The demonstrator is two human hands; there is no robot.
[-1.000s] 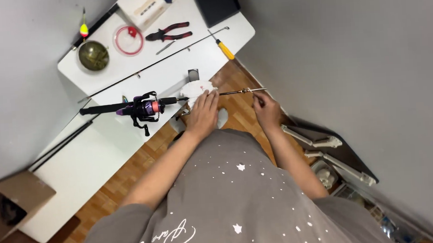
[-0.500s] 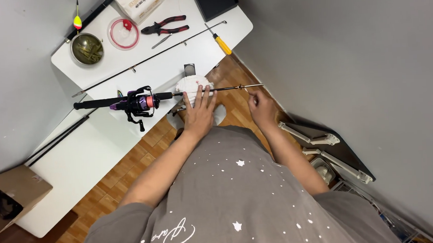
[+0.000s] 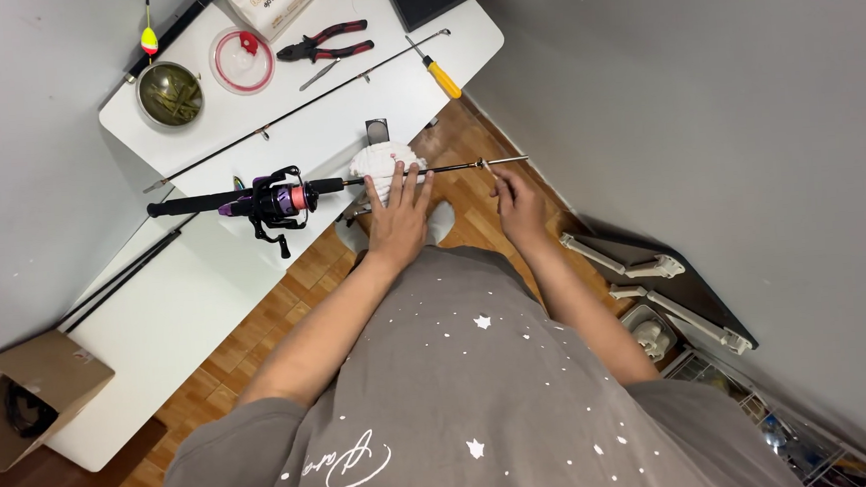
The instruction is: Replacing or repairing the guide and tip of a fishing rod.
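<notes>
A black fishing rod section (image 3: 200, 202) with a purple and black spinning reel (image 3: 275, 201) lies across the edge of the white table (image 3: 205, 278). My left hand (image 3: 398, 216) lies flat, fingers spread, over the rod and a white cloth (image 3: 380, 159) at the table's edge. My right hand (image 3: 519, 200) pinches the thin end of the rod near a small ring guide (image 3: 485, 164), out past the table over the wooden floor.
On the table lie a second thin rod section (image 3: 295, 110), red-handled pliers (image 3: 326, 42), a yellow-handled screwdriver (image 3: 440, 73), a round red-rimmed lid (image 3: 239, 60), a dark bowl (image 3: 169, 94), a white box (image 3: 268, 1). A cardboard box (image 3: 21, 394) sits lower left. Folded stands (image 3: 656, 290) lean on the right wall.
The view has shifted slightly. My left hand has flattened and spread over the cloth and rod. My right hand stays at the rod's thin end.
</notes>
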